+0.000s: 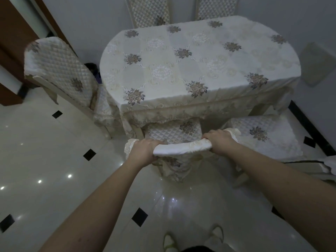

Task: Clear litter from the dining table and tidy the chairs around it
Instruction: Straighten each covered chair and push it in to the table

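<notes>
- Both hands grip the top rail of the near chair [174, 135]: the left hand [143, 151] is curled round the rail's left end, the right hand [221, 140] round its right end, and the cover bunches between them.
- Floor [54, 160]: glossy pale tiles with small black diamonds, and the person's shoes show at the bottom edge.
- Table [181, 57]: its flowered cloth lies flat and bare, so as far as I can see the litter part looks done. A dark thing on the floor beyond the table's left end is too hidden to name.
- Held chair: its quilted seat is already partly under the table's near edge, with the back still clear of the cloth. I judge it mid-push, nearly home.
- Right chair [263, 135]: it stands just beside the held one, its seat mostly out from the table, so it probably still needs tucking in.
- Left chair [60, 70]: it is angled at the table's left end, seat close in, and may want squaring.
- Two far chairs [151, 13]: only their backs show behind the table, apparently in place.
</notes>
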Available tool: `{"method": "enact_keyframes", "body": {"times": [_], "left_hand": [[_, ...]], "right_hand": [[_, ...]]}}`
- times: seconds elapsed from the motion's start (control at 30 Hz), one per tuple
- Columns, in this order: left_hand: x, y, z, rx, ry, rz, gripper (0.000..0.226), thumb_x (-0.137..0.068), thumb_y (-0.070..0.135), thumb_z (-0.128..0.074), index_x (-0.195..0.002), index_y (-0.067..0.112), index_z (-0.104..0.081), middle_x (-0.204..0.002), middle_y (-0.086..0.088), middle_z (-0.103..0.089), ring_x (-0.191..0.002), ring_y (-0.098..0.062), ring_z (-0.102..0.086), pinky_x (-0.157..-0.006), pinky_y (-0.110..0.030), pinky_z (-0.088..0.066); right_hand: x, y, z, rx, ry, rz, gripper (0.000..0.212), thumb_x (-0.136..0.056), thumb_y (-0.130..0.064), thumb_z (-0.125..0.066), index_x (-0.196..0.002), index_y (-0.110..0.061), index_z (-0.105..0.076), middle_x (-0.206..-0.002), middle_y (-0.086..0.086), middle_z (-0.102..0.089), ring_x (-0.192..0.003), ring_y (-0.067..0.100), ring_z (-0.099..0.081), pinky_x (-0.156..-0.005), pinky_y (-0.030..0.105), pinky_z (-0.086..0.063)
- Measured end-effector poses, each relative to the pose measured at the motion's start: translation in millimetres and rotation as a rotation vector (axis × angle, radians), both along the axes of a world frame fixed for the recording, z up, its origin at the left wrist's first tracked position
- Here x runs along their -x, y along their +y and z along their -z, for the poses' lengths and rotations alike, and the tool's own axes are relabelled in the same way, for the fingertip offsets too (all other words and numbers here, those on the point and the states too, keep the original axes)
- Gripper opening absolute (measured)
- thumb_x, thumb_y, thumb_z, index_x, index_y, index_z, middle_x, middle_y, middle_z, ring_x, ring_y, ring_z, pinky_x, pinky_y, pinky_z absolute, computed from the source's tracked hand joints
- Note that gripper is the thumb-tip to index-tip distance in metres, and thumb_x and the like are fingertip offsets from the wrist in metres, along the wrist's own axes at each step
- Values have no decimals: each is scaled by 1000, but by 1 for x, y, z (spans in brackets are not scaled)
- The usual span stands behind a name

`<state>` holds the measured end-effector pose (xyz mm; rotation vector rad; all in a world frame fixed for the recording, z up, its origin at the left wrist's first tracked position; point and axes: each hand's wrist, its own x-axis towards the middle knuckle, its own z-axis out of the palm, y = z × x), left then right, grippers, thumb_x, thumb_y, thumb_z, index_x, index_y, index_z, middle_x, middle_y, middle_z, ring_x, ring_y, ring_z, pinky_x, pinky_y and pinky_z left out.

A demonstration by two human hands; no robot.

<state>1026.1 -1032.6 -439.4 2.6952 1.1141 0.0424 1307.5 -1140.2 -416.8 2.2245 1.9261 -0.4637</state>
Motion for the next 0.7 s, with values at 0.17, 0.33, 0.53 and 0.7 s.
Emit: {"method": "enact_keyframes", "body": {"times": [0.17, 0.33, 0.53, 0.7], "left_hand": [[-5, -11, -4, 2, -22, -75, 35, -66, 43, -63, -97, 29, -69, -89, -2, -71, -82, -29, -65, -67, -38, -51], [-10, -14, -6, 35, -4, -122, 32, -66, 26, -79, -96, 21, -71, -90, -8, -70, -84, -31, -65, -71, -39, -50], [-8, -13, -5, 29, 97, -178, 49, -67, 36, -77, -113, 29, -64, -107, -2, -66, -100, -28, -60, -80, -37, -44], [-11, -46, -15, 50, 52, -246, 90, -66, 40, -80, -143, 26, -35, -142, -3, -43, -133, -25, -36, -111, -47, -23]], "right_hand": [[-2, -3, -1, -20, 29, -22, 40, -84, -27, -59, -124, -34, -55, -119, 1, -58, -110, 28, -53, -89, 38, -38], [-7, -1, -1, -8, 64, -28, 41, -85, -28, -59, -125, -34, -54, -122, 1, -55, -115, 27, -49, -93, 40, -35], [-7, -2, 3, -43, 69, -28, 42, -85, -25, -58, -125, -34, -54, -121, 1, -56, -114, 28, -49, -93, 40, -35], [-6, -4, 4, -91, 65, -20, 40, -84, -20, -57, -122, -33, -56, -119, 2, -57, -113, 28, -50, -97, 41, -33]]}}
